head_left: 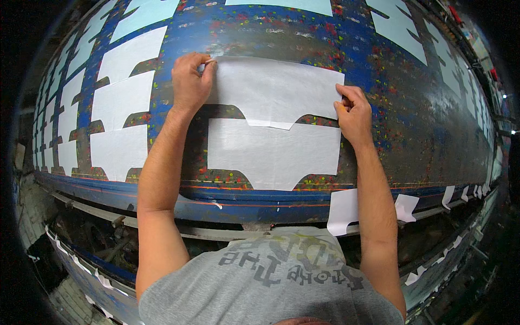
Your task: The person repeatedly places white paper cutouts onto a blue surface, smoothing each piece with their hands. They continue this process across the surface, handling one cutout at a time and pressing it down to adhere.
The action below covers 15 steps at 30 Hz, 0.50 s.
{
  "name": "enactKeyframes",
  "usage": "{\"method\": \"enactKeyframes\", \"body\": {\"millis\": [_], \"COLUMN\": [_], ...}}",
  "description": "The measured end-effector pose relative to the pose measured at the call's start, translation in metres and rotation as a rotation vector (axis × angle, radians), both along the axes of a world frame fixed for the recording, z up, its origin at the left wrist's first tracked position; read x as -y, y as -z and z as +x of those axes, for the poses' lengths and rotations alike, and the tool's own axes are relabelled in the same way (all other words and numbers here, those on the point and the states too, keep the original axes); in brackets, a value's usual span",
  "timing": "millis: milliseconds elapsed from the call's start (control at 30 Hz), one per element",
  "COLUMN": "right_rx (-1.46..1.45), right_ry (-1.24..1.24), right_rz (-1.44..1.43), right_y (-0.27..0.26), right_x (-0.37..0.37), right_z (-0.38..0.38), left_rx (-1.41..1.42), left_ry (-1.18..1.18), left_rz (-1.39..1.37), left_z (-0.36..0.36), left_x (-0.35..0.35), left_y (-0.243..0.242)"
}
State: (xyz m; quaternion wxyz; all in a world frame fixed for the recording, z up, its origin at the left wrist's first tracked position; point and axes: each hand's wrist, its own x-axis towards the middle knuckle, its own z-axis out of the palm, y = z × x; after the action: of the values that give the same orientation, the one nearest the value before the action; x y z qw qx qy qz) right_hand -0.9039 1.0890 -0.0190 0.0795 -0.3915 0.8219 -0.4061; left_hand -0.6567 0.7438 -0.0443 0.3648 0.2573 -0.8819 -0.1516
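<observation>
A white cut fabric piece (276, 87) with a tab at its lower edge is stretched between my hands over a long, paint-spotted table (260, 36). My left hand (193, 79) pinches its upper left corner between thumb and forefinger. On the opposite side, my right hand (353, 109) is at the right edge, fingertips touching the piece; the thumb is near its lower right corner. The tab slightly overlaps a second white piece (274, 152) of similar shape, which lies flat nearer to me. Whether the upper piece rests fully on the table I cannot tell.
Rows of similar white pieces (122, 97) lie on the left, with pale ones (400, 30) at the far right. Two white pieces (343, 211) (406, 207) hang over the near table edge by my right forearm. A metal rail (203, 233) runs along that edge.
</observation>
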Motion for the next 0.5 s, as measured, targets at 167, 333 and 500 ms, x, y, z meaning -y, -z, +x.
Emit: {"method": "enactKeyframes", "body": {"millis": [167,333,500], "right_rx": [-0.037,-0.083,-0.088], "right_ry": [-0.028,-0.031,-0.026], "right_rz": [0.008,0.053,0.064], "right_y": [0.003,0.004,0.005], "right_x": [0.009,0.013,0.013], "right_z": [-0.016,-0.023,-0.023], "left_rx": [0.063,0.129,0.333], "left_ry": [-0.010,-0.005,-0.101], "left_rz": [-0.072,-0.153,-0.243], "left_z": [-0.003,-0.004,-0.006], "left_x": [0.008,0.011,-0.003], "left_y": [0.009,0.010,0.004]}}
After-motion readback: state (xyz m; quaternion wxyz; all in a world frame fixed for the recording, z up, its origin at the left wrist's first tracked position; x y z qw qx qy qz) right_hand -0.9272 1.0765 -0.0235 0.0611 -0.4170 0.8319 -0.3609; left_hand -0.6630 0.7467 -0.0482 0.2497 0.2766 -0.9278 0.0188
